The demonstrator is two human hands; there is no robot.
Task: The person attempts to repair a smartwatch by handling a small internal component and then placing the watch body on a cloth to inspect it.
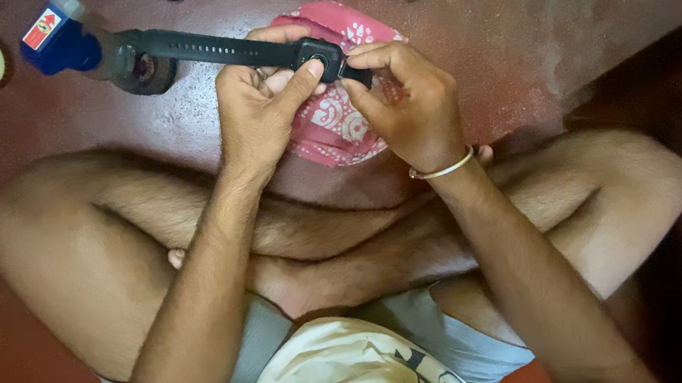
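Held above the dark red floor (597, 0) over a pink patterned cloth (332, 122), the black wristwatch with perforated rubber strap (252, 51) looks light and floppy-strapped, best pinched at its rigid case, where left hand (256, 110) and right hand (408, 103) clench it.

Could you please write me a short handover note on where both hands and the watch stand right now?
Left hand: grips the black watch from below, thumb pressed against its case.
Right hand: pinches the short strap end beside the case.
The watch's long strap sticks out to the left, over a bottle with a blue cap.
A pink patterned cloth lies on the red floor under the hands.
Done: watch lifted off the floor, held in both hands.
Left: whatever is being worked at the case cannot be seen; fingers cover it.
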